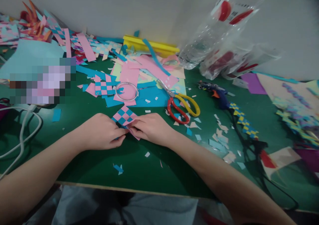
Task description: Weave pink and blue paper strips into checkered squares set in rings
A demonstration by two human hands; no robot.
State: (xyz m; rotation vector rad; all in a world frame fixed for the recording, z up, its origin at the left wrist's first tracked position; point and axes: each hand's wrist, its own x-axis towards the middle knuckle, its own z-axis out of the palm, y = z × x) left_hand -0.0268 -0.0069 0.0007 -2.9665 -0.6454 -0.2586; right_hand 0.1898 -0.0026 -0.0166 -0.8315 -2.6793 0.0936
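Note:
A woven paper piece (124, 114) in pink and blue checks is held low over the green table, its corner pointing away from me. My left hand (103, 132) pinches its near left edge with bent fingers. From the other side, my right hand (149, 128) grips the near right edge, where a pink strip sticks out below the fingertips. Both sets of fingertips meet at the near corner and hide part of it. Just beyond lies a round clear ring (126, 91) on pink paper. Scissors (178, 102) with one red and one yellow handle rest slightly open beyond my right hand.
Paper strips and sheets (149, 69) pile up along the wall by a yellow holder (151, 45). Clear plastic cups (219, 36) lean at the back right. A dark glue gun (221, 97) with its cord lies at right. White cables (23, 135) run along the left.

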